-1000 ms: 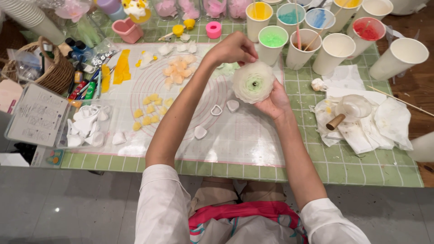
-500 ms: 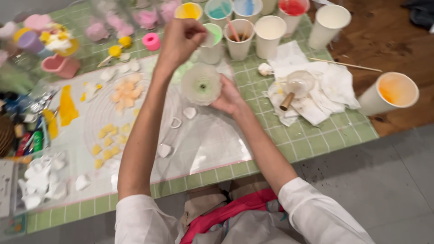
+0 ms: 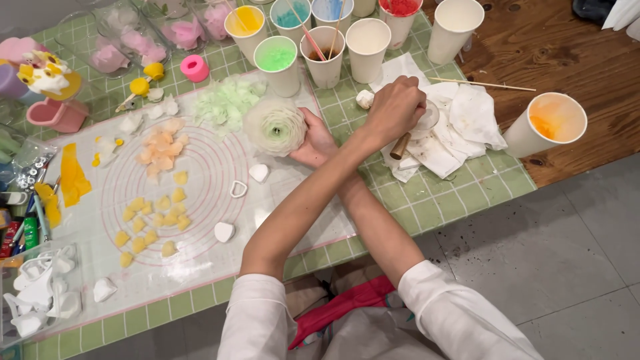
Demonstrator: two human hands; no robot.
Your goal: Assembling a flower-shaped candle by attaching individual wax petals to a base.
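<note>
Since half a second ago, the left hand has crossed over the right arm to 1 o'clock, fingers closed on a brush handle slanting toward 7 o'clock. Right hand cups the pale flower face-up above the worktop, keeping petals clear.

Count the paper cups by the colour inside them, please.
Yellow cup: 1
Teal cup: 1
Blue cup: 1
Green cup: 1
Red cup: 1
Orange cup: 1
White cups: 2
Brown cup: 1
Total: 9
One more, cut off at the top, uncounted.
</note>
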